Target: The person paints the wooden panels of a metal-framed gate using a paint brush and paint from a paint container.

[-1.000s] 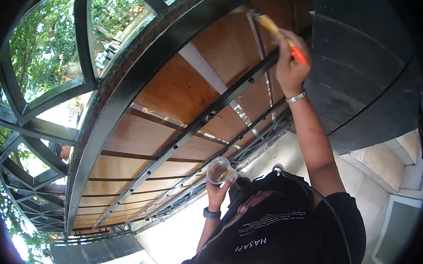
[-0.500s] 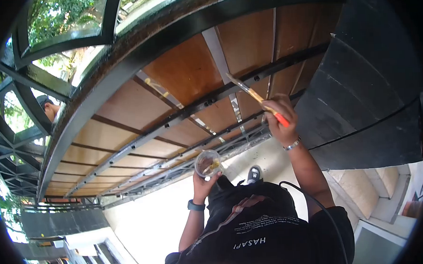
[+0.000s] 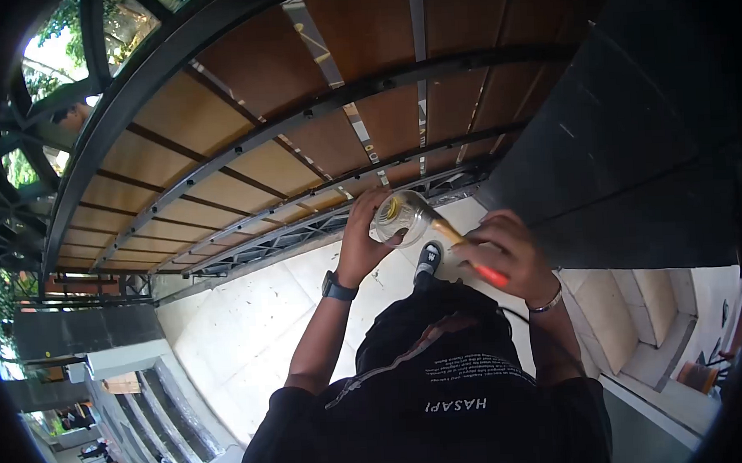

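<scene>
My left hand (image 3: pixel 366 238) is wrapped round a clear plastic cup (image 3: pixel 398 219), tilted, with something yellowish inside. In my right hand (image 3: pixel 509 254) is a paintbrush (image 3: pixel 448 231) with a wooden handle and a red end. Its bristle end points into the mouth of the cup. Both hands are close together in front of my body, below the wooden slats. Brown wooden slats (image 3: pixel 277 62) lie in a black curved metal frame (image 3: pixel 153 85) above and beyond my hands; tape-like strips run between some of them.
A dark curved panel (image 3: pixel 607 138) rises on the right. Pale paving (image 3: pixel 251 319) lies underfoot, with stone steps (image 3: pixel 639 311) at lower right. Behind the metal lattice at upper left, another person (image 3: pixel 74 116) is partly visible.
The brush has come down from the slats to the cup in my right hand. My left hand has raised the cup and tilted it toward the brush. My view has shifted.
</scene>
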Action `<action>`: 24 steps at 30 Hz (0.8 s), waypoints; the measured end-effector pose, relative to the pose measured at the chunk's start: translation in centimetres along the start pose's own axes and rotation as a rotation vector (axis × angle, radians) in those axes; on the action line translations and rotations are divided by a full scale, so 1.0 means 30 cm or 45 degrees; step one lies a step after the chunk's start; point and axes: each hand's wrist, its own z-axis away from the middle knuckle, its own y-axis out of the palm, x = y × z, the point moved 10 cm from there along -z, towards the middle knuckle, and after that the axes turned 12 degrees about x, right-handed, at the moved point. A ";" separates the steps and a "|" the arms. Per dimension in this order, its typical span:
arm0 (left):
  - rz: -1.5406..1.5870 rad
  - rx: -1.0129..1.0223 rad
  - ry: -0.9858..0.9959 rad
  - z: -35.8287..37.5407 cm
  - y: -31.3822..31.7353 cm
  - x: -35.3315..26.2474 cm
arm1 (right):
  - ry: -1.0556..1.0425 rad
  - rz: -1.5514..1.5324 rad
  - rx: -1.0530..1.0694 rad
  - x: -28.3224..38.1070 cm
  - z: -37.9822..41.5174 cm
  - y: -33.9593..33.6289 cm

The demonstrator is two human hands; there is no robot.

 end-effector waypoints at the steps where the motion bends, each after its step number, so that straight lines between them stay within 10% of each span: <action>1: -0.006 0.028 -0.004 0.022 -0.002 -0.021 | 0.006 0.068 0.171 0.035 -0.007 0.046; 11: -0.024 0.237 0.015 0.190 0.044 -0.188 | -0.042 0.204 0.645 0.198 0.081 0.265; 24: 0.061 0.490 0.099 0.220 0.177 -0.307 | -0.131 0.198 0.479 0.281 0.189 0.214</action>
